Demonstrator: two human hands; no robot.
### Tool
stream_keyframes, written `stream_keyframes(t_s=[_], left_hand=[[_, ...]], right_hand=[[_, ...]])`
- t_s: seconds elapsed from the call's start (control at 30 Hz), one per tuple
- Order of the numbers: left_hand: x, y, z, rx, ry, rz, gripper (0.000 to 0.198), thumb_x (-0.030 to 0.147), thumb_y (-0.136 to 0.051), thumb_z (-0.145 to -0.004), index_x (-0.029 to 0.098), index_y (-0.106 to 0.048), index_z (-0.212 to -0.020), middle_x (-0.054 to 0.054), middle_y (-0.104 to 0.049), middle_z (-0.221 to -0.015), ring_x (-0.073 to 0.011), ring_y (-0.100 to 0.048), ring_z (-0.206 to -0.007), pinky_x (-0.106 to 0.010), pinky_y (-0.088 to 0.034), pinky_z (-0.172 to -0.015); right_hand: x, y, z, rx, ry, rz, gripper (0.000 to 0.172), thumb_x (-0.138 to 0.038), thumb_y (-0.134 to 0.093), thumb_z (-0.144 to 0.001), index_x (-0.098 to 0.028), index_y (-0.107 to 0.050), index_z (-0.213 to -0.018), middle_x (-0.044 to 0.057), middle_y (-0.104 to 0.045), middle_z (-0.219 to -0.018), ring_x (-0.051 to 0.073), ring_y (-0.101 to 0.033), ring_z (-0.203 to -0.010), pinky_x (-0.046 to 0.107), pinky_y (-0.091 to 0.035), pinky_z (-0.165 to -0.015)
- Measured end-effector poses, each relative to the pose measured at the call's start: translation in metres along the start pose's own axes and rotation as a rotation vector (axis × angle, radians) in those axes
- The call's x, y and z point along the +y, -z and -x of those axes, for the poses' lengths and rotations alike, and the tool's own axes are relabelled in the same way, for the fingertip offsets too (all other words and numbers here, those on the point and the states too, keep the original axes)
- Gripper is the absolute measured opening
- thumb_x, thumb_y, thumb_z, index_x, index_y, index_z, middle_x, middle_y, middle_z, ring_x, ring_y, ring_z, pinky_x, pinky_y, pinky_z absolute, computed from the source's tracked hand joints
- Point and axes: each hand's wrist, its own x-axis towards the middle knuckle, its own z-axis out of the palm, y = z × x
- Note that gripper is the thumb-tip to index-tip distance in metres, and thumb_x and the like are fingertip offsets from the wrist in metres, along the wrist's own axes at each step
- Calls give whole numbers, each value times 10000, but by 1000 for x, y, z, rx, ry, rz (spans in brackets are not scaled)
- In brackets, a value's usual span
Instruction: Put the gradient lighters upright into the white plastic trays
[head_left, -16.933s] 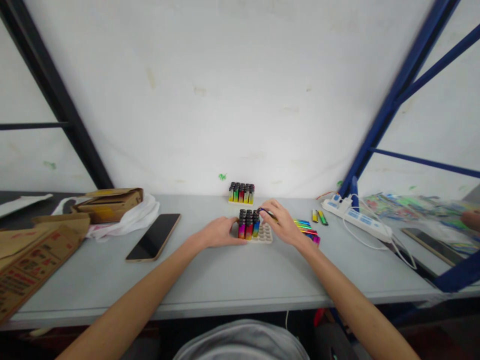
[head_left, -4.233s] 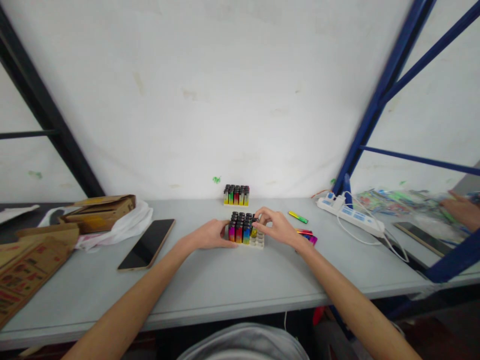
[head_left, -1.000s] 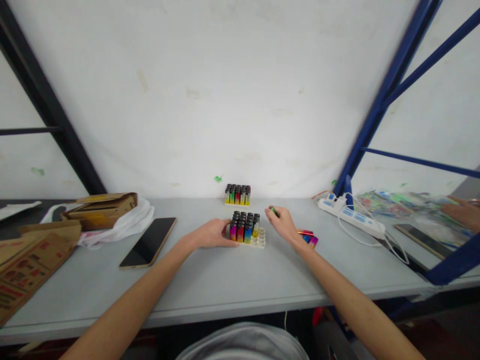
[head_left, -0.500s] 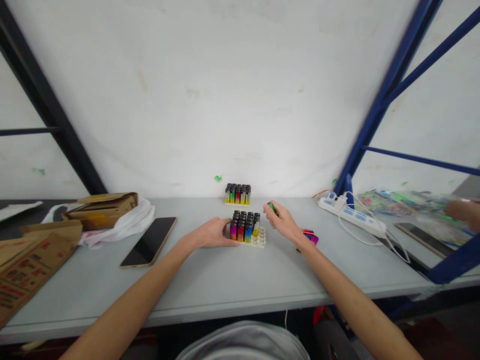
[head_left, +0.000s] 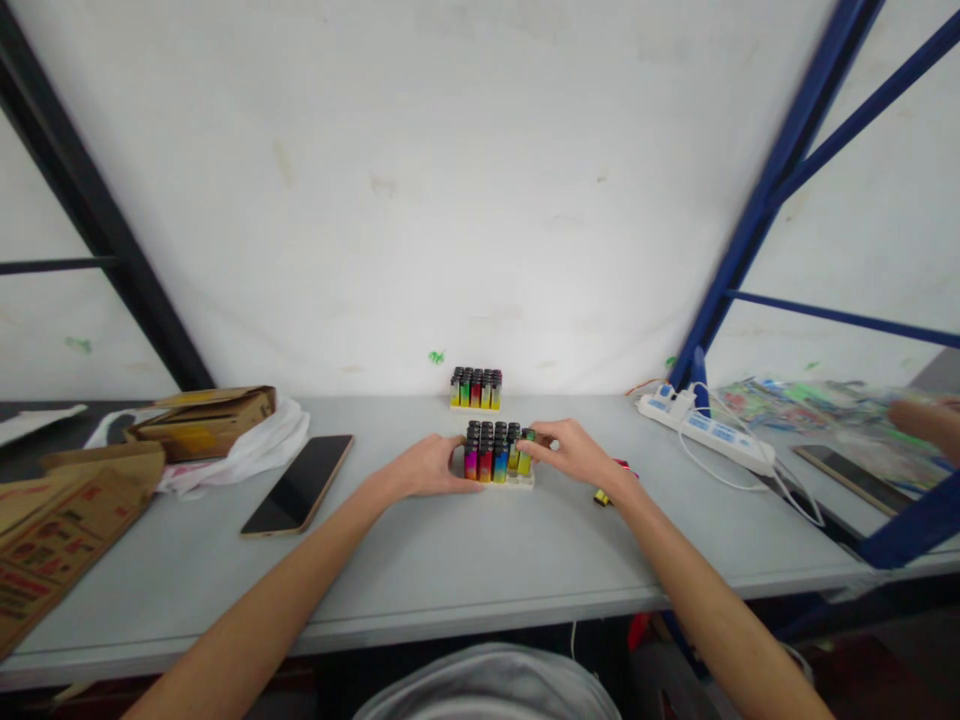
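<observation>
My left hand grips the left end of a white tray, its thumb and fingers around the corner. Rows of colourful lighters with black tops stand upright in the tray, in pink, red, blue and yellow shades. At the tray's right end my right hand pinches a yellow-green lighter upright over the holes; whether its base is seated is unclear. Beyond it, a second tray full of lighters stands by the wall. A few loose lighters lie partly hidden under my right forearm.
On the left are a phone, cardboard boxes and a white plastic bag. A power strip with cables lies right, beside a blue frame post. Another person's hand is at the far right edge.
My right hand has moved left and down, bringing the lighter from beside the tray to its right end. The tray has shifted slightly right with my left hand on it.
</observation>
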Motion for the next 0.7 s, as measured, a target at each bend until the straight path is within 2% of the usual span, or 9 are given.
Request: stream_keyframes(t_s=[0.17,0.37,0.57,0.7], left_hand=[[0,1,0,-10,-17,14,640,703,-663,-694,185,-631,-1070,-15,-635,-688,-198,-566,-602,-261,-330,-549],[0,0,0,-7,-3,2,665,724,-655,-685,189,-631,-1080,-21,-643,-714,-207,-582,-634,-263,-347,-572],[-1,-1,0,-6,-6,18,667,711,-666,-684,191,-628,-1100,-21,-645,-720,-206,-584,-636,-262,-357,-576],[0,1,0,-5,6,16,680,718,-658,-682,193,-630,-1113,-24,-648,-733,-211,-590,-648,-262,-359,-581]], right_hand=[[4,0,1,-99,10,-16,385,-522,-531,-936,-198,-686,-797,41,-710,-736,173,-594,-624,267,-418,-615],[-2,2,1,-161,62,-10,359,-494,-527,-944,-203,-692,-813,44,-716,-756,192,-612,-657,274,-433,-626],[-7,0,-3,-150,92,46,349,-475,-533,-948,-215,-645,-742,25,-655,-666,168,-534,-575,266,-377,-580],[-4,-9,-5,-76,22,115,375,-557,-633,-870,-219,-625,-709,33,-635,-647,161,-512,-557,263,-348,-571]])
